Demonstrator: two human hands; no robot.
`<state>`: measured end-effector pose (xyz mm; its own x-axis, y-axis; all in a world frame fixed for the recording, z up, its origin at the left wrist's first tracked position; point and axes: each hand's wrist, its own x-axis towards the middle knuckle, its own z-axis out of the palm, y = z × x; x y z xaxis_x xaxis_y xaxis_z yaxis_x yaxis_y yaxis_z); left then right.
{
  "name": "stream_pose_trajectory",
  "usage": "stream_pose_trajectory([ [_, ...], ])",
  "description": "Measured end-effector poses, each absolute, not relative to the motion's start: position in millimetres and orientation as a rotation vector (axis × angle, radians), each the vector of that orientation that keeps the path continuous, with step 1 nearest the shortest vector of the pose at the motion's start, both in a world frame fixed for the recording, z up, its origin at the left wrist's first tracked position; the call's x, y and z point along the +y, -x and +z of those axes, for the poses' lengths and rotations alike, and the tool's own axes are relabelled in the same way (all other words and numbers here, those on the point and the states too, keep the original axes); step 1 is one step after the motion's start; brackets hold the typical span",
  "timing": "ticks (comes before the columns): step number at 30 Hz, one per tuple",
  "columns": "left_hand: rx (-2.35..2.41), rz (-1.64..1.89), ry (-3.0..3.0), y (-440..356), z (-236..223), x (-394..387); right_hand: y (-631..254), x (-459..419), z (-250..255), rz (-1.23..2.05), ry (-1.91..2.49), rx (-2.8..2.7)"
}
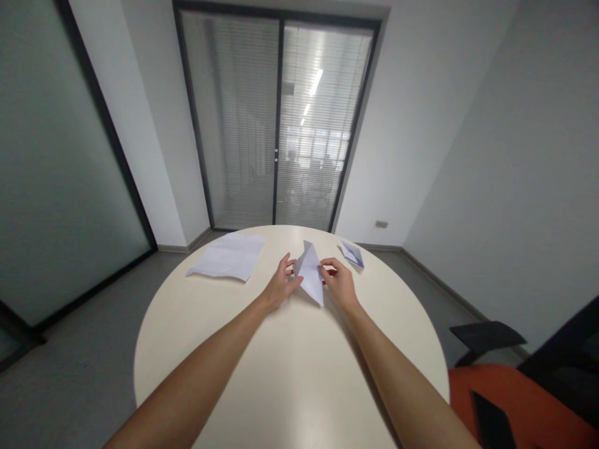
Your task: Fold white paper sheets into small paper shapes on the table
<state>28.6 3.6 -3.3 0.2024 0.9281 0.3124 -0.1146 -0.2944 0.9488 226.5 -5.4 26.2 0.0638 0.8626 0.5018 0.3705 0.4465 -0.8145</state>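
Note:
Between my two hands is a folded sheet of white paper, tilted up off the table, with pointed ends at top and bottom. My left hand grips its left edge, the thumb across the front and the fingers partly behind it. On the opposite edge, my right hand pinches the paper between thumb and curled fingers. Some fingertips are hidden by the paper and the hands.
A round cream table lies under my arms. On its far left is a creased white sheet; a small folded paper piece lies at the far right. An orange chair with black armrests stands at right. Beyond are glass doors.

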Motion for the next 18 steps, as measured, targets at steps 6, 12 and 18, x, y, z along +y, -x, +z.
stream_pose_trajectory([
  [6,0.872,1.307,-1.418,-23,5,5,-230,0,25,0.763,1.091,-1.377],
  [12,0.973,1.316,-1.318,-22,11,10,-237,3,21,0.839,1.092,-1.334],
  [18,0.953,1.343,-1.223,-21,8,14,-238,6,16,0.87,1.064,-1.335],
])
